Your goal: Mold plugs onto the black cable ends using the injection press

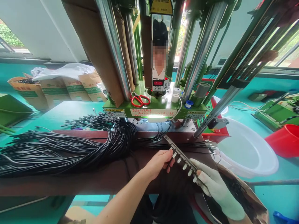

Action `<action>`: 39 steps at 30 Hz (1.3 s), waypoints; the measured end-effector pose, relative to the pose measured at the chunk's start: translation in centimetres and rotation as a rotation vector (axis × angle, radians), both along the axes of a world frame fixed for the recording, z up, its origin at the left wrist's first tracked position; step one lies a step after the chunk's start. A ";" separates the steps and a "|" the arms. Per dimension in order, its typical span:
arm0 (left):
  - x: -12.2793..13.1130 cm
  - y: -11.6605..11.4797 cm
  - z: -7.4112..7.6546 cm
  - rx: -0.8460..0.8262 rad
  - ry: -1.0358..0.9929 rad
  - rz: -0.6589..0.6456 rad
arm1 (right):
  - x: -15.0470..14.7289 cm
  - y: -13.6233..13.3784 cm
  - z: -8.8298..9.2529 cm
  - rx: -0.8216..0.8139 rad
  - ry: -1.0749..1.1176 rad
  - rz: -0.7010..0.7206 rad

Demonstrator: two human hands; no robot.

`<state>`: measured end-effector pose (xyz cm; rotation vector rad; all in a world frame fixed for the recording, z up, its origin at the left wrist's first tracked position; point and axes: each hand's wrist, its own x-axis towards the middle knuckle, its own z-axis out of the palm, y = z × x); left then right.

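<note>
My left hand (158,163) is bare and pinches the near side of a long metal fixture bar (181,157) that carries a row of small silver connectors. My right hand (213,183), in a white glove, grips the bar's lower right end. The bar slants from the machine base down toward me. Thin black wires (198,144) run from its connectors to the right. A large bundle of black cables (70,146) lies over the dark workbench to my left.
A green vertical moulding machine (154,107) with chrome columns stands straight ahead, red scissors (140,100) on its base. A white plastic basin (247,152) and a red bucket (283,140) sit at the right. Cardboard boxes (58,90) stand back left.
</note>
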<state>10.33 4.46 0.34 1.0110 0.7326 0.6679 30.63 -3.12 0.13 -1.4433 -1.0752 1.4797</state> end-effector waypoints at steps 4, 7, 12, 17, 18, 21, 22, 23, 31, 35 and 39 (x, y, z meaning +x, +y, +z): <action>-0.1 0.2 -0.5 -0.079 -0.089 -0.036 | 0.4 0.0 -0.7 0.026 -0.002 0.020; -0.2 0.3 -0.8 -0.065 -0.061 0.001 | 1.0 0.1 -1.7 0.170 -0.085 0.123; -0.2 0.6 -0.8 -0.062 0.018 0.065 | 0.8 0.1 -2.0 0.162 -0.158 0.163; 0.0 0.7 -0.4 0.012 0.172 0.013 | -0.2 0.1 -0.5 0.003 -0.011 -0.007; -0.2 0.6 -0.4 0.039 0.216 0.044 | -0.1 0.2 -0.2 -0.016 -0.005 -0.020; -1.1 0.0 -0.4 0.125 0.324 0.137 | 0.8 0.6 0.7 -0.073 -0.074 -0.025; -1.6 -0.2 -0.5 0.147 0.341 0.143 | 1.3 0.9 1.0 -0.092 -0.109 -0.007; -2.2 -0.5 -0.6 0.163 0.350 0.135 | 1.9 1.3 1.3 -0.107 -0.148 0.022; -5.7 -2.5 0.3 0.262 0.361 0.097 | 5.1 9.2 5.1 0.040 -0.542 0.513; -6.7 -2.9 0.7 0.302 0.384 0.121 | 3.4 13.0 6.0 0.378 -0.800 0.724; -7.7 -2.8 0.3 0.286 0.404 0.158 | 1.0 14.7 4.6 0.581 -0.953 0.700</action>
